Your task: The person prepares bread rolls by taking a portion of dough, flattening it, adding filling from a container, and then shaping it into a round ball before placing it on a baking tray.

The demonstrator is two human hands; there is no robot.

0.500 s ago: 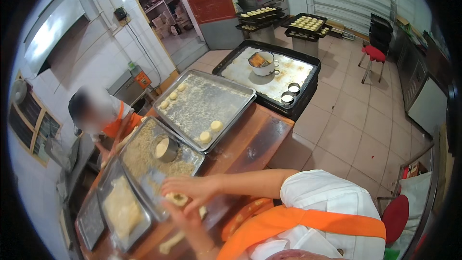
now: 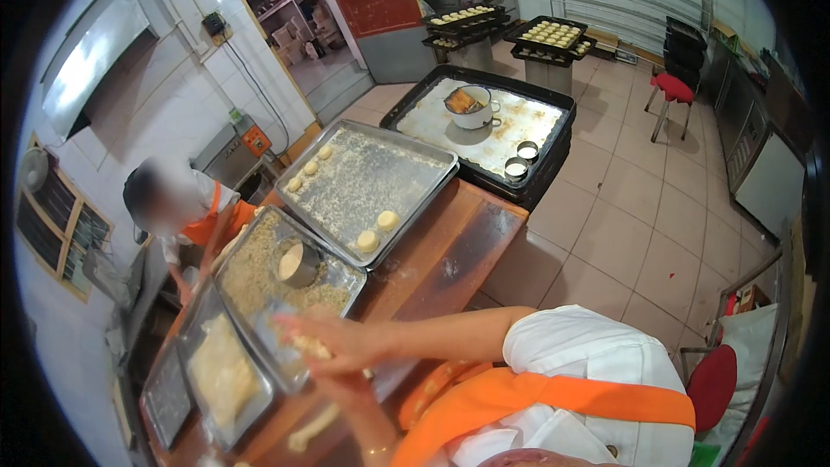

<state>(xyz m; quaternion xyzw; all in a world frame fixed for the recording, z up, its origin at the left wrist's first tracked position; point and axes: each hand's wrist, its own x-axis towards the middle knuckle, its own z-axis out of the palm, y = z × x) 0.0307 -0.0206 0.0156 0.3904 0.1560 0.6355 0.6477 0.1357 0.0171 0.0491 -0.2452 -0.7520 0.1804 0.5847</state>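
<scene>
Close together over the near edge of the crumb tray, my two hands work a small piece of pale dough [image 2: 309,347]. My right hand [image 2: 344,342] is closed over it from above, its fingertips smeared by motion. Below, my left hand [image 2: 341,385] is closed around the dough's underside, partly hidden. Beside them, a metal tray [image 2: 353,291] holds tan crumbly filling [image 2: 251,272] and a round metal cup [image 2: 300,270] of the same stuff. A strip of dough [image 2: 313,429] lies on the wooden table by my left forearm.
A tray with a dough slab [image 2: 223,370] sits left of my hands. Farther off, a floured metal tray [image 2: 380,173] carries several dough rounds. Beyond it, a black tray [image 2: 484,151] holds a white pot [image 2: 474,112]. A co-worker [image 2: 194,207] stands across the table.
My hands have come closer together around the dough, and its brownish filling no longer shows. My right fingers have shifted slightly up and left.
</scene>
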